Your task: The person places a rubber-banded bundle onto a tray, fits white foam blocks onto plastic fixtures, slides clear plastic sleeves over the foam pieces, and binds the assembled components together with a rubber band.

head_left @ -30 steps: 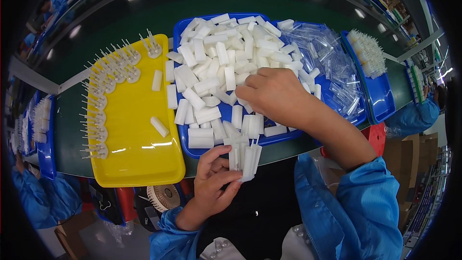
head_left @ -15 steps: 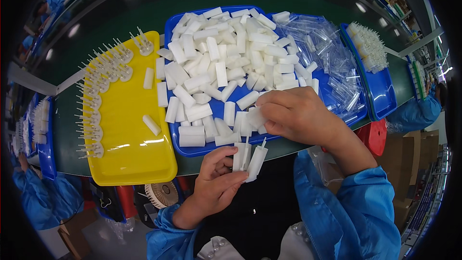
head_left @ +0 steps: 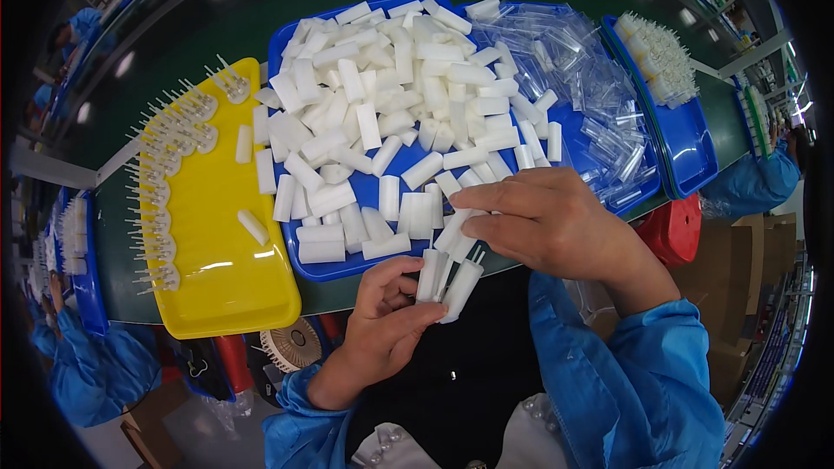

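My left hand (head_left: 387,317) pinches a small piece with thin prongs, on which two white foam blocks (head_left: 463,288) sit side by side. Between thumb and fingers of my right hand (head_left: 547,226) is another white foam block (head_left: 459,233), held at the prong tips just above the left hand's piece. Whether it is pushed onto a prong cannot be made out. Beyond both hands, a blue tray (head_left: 326,273) carries a heap of loose white foam blocks (head_left: 369,126).
Left stands a yellow tray (head_left: 217,278) with several pronged white pieces (head_left: 156,226) along its edge and a few loose blocks. Clear plastic tubes (head_left: 565,61) fill a blue tray to the right. Farther right, another blue tray (head_left: 695,161) holds bunched white pieces. Co-workers in blue sleeves sit at both sides.
My right hand has brought its foam block from the heap's near edge down to the piece in my left hand. The left hand keeps its hold; the whole view has shifted slightly.
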`<state>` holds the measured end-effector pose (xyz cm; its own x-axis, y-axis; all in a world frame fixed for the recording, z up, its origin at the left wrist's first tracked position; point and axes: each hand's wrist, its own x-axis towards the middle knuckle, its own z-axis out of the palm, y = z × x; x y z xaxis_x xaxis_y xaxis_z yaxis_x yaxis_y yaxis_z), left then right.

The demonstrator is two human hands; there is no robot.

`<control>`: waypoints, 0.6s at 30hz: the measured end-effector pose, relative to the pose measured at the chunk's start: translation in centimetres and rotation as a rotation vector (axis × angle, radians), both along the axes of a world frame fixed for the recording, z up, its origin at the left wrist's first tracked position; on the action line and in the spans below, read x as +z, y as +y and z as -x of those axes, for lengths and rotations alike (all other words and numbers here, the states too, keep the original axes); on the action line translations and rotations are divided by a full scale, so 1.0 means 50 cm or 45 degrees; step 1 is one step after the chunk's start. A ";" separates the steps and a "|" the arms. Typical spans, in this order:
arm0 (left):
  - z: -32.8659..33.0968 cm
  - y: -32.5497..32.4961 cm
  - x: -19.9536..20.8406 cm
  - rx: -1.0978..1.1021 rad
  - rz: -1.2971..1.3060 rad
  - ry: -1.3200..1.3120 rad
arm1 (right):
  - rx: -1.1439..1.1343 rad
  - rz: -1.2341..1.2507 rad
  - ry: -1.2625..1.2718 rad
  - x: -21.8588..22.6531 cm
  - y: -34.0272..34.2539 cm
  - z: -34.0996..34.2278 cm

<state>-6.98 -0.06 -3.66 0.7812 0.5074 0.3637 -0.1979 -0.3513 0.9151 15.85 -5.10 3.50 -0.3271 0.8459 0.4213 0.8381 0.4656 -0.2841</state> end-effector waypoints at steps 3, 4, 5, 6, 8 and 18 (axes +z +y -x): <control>-0.003 -0.001 -0.003 -0.022 0.013 -0.009 | 0.020 -0.028 0.001 0.001 -0.005 -0.002; -0.003 -0.002 -0.003 -0.030 0.034 -0.016 | 0.020 -0.026 0.006 0.004 -0.006 -0.003; -0.003 -0.003 -0.003 -0.039 0.056 -0.023 | 0.025 -0.013 0.014 0.008 -0.008 -0.004; -0.004 -0.003 -0.003 -0.039 0.056 -0.017 | 0.031 -0.001 0.024 0.011 -0.008 -0.008; -0.005 -0.004 -0.002 -0.058 0.096 -0.016 | 0.044 0.008 0.034 0.012 -0.010 -0.016; -0.010 -0.003 0.005 -0.138 0.109 0.035 | 0.058 0.026 -0.073 0.017 -0.034 -0.008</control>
